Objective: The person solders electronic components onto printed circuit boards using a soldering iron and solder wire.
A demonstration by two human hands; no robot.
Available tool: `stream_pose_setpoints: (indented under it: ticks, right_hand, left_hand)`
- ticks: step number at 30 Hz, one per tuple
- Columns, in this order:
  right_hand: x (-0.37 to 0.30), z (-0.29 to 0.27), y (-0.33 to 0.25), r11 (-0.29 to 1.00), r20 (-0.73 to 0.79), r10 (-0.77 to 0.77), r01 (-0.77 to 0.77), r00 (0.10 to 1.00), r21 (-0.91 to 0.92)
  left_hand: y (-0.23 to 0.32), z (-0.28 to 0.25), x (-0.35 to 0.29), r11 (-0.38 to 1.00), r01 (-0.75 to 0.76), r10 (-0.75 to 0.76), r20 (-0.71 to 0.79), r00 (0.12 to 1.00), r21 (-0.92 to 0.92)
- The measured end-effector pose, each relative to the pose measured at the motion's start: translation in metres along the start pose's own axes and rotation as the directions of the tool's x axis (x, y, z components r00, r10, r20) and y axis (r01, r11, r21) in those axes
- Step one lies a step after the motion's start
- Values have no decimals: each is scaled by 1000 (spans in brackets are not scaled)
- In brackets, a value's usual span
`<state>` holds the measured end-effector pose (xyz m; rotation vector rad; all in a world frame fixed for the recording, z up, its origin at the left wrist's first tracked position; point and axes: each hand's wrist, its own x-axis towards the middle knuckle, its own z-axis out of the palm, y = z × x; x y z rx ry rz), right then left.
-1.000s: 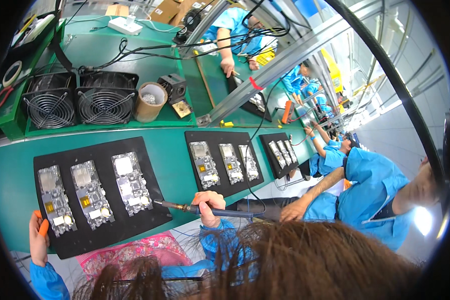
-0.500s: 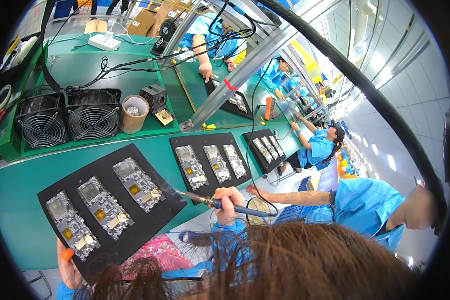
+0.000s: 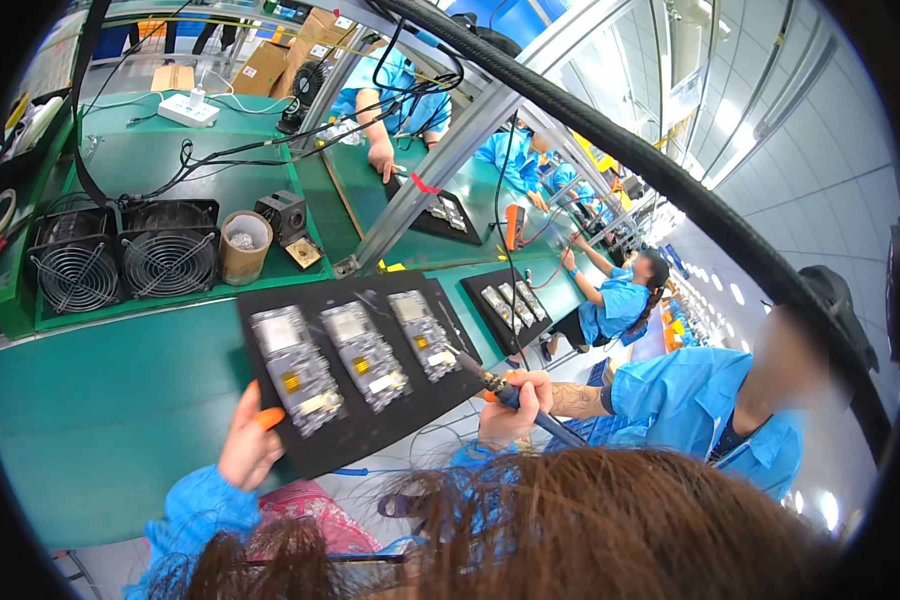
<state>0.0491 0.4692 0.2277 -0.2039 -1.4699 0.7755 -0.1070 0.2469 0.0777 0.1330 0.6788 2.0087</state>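
A black foam tray point(image 3: 295, 440) with three circuit boards, the left point(image 3: 297, 372), middle point(image 3: 365, 355) and right point(image 3: 422, 335), is tilted over the green bench. My left hand point(image 3: 250, 440), an orange cover on its thumb, grips the tray's lower left edge. In my right hand point(image 3: 515, 408) is a soldering iron point(image 3: 500, 388), its tip pointing at the tray's right edge near the right board. Whether the tip touches anything is unclear. Behind, mostly covered, another black tray point(image 3: 458, 318) shows at its right edge.
Two fans point(image 3: 168, 262), a cardboard tub point(image 3: 243, 248) and a soldering-iron stand point(image 3: 295, 228) line the back of the bench. A further tray of boards point(image 3: 508, 300) lies to the right. A co-worker point(image 3: 685, 400) is close on my right. Cables and a metal post point(image 3: 440, 150) cross above.
The tray in my left hand has moved right and away from me, now covering most of the neighbouring tray. The soldering iron has shifted right. The whole view has turned slightly.
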Motion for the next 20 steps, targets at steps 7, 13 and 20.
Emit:
stream_pose_setpoints:
  ticks: [7,13,20]
  right_hand:
    - [19,-66,19,915,169,396,-403,903,8]
    - [0,-42,24,947,248,275,-307,929,99]
    - [-20,83,32,889,425,420,-458,802,-13]
  left_hand:
    - [-66,50,126,997,69,-70,115,991,21]
    - [-63,54,148,717,-78,132,-25,991,692]
    - [-49,3,58,611,-105,160,7,987,784]
